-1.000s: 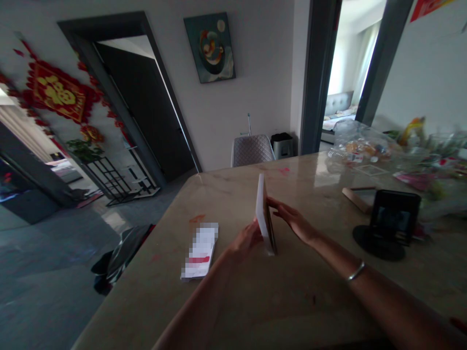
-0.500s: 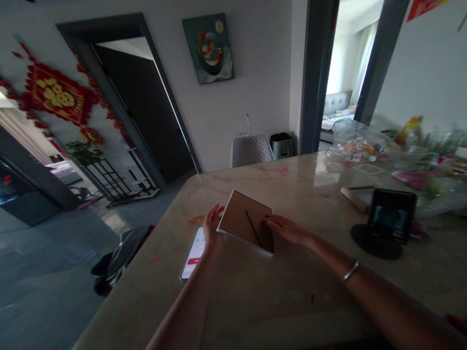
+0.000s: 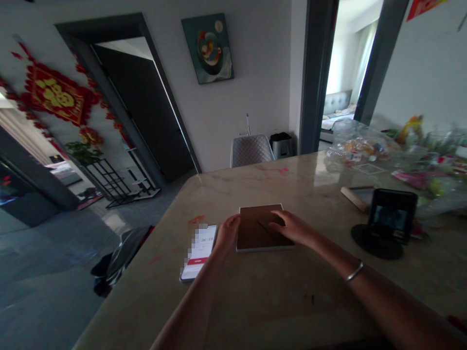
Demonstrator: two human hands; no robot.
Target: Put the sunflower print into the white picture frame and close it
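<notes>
A flat rectangular panel (image 3: 255, 236) with a brown face and thin white edges, like the back of a picture frame, lies at or just above the tabletop. A thin dark strip (image 3: 262, 227) runs slantwise across its face. At the panel's left edge, my left hand (image 3: 228, 231) has its fingers closed on the rim. My right hand (image 3: 290, 226) reaches over the right part of the face, thumb and fingers spread apart. Beside my left hand is a phone (image 3: 200, 253) with a lit white screen and a red bar, partly blurred out.
The marble-patterned table (image 3: 255, 301) has a black stand with a screen (image 3: 390, 218) on the right and a wooden-edged piece (image 3: 353, 198) behind it. Plastic bags (image 3: 361, 141) and other clutter fill the far right. A quilted chair (image 3: 251, 149) stands beyond the far edge.
The panel has turned to lie squarer to me and shifted right. My left hand moved right with it, uncovering more of the phone. My right hand went from the panel's right edge onto its face.
</notes>
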